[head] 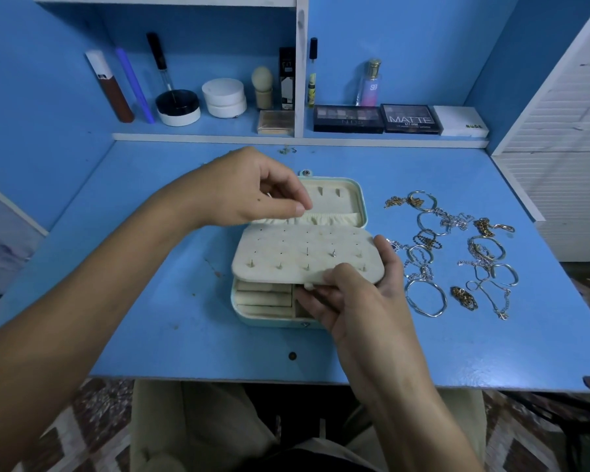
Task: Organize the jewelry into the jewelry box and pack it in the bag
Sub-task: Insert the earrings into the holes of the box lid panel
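Observation:
A pale green jewelry box [361,202] lies open in the middle of the blue desk [184,321], its lid tilted back. A cream earring panel [297,253] with several studs pushed through it is lifted over the ring rolls [263,298]. My right hand [358,294] grips the panel's front right edge, thumb on top. My left hand [252,192] hovers over the lid's left side with fingers curled and fingertips pinched at the elastic pocket [331,219]; whether it holds anything is hidden. A spread of gold and silver bracelets and chains [457,253] lies right of the box.
A shelf at the back holds cosmetics: jars [223,97], a brush [262,86], a perfume bottle [370,83] and eyeshadow palettes [409,119]. A few tiny pieces [286,150] lie near the desk's back edge. A white slatted door [559,131] stands at the right.

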